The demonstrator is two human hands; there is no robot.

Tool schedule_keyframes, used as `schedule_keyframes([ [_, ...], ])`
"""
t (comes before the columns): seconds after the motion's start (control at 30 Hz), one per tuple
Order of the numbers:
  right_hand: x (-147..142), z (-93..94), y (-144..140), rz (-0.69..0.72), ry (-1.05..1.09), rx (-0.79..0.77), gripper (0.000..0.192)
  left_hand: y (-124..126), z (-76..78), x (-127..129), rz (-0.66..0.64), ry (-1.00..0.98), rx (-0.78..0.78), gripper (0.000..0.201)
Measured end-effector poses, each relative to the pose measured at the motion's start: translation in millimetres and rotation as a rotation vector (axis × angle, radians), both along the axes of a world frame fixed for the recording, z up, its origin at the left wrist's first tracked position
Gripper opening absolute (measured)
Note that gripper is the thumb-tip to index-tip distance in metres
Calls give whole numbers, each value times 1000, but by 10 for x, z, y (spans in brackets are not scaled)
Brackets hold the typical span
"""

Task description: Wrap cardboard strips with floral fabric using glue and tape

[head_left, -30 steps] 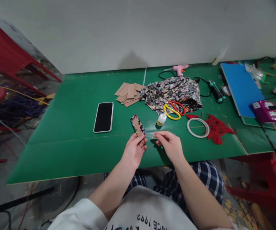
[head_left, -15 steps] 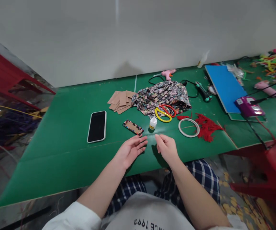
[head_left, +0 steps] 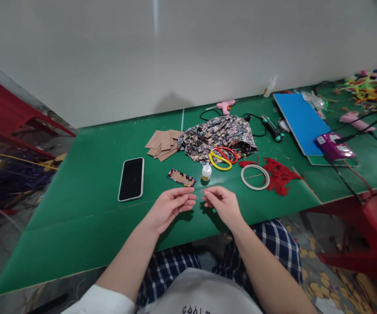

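Note:
My left hand point(head_left: 171, 206) is just above the green table point(head_left: 86, 235), palm inward, with its fingers stretched out and nothing in them. Facing it across a small gap is my right hand point(head_left: 222, 204), its fingers loosely bent and slightly apart, with no object visible in it. Just beyond my left fingertips lies a small cardboard strip edged with floral fabric point(head_left: 181, 178). A small white bottle with a yellow label point(head_left: 206, 173) stands beyond my right fingers. Behind it, scissors with red and yellow handles point(head_left: 221, 160) rest against crumpled floral cloth point(head_left: 219, 135).
Cardboard pieces point(head_left: 164, 144) are piled left of the cloth, and a phone point(head_left: 131, 179) lies further left. To the right are a white ring point(head_left: 255, 188), red fringe point(head_left: 278, 174), a cutter point(head_left: 272, 128), a blue board point(head_left: 301, 120) and a purple device point(head_left: 334, 147). A pink glue gun point(head_left: 225, 107) is behind.
My right hand has gone from closed with the thumb up to loosely opened fingers, nearer my left hand. My left hand has turned, palm more inward. The view has shifted slightly.

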State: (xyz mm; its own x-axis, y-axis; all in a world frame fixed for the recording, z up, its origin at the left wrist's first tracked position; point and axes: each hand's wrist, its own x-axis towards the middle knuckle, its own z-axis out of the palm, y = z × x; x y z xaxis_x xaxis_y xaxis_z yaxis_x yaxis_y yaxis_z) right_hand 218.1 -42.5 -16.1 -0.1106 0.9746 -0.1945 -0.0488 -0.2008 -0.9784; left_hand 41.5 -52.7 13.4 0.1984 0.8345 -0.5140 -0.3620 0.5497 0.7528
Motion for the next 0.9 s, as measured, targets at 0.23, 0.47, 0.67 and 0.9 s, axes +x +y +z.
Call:
schedule_keyframes([
  [0.23, 34, -36, -24, -22, -106, 102, 36, 199, 65, -365, 124, 187, 186, 26],
  [0.47, -19, -54, -9, 14, -108, 82, 34, 572, -66, -496, 154, 897, 594, 16],
  [0.67, -75, -117, -5, 54, -131, 38, 22, 633, -356, -638, 42, 1271, 765, 24],
  [0.9, -110, -160, -36, 99, -241, 77, 20, 552, -392, -648, -291, 1451, 816, 41],
])
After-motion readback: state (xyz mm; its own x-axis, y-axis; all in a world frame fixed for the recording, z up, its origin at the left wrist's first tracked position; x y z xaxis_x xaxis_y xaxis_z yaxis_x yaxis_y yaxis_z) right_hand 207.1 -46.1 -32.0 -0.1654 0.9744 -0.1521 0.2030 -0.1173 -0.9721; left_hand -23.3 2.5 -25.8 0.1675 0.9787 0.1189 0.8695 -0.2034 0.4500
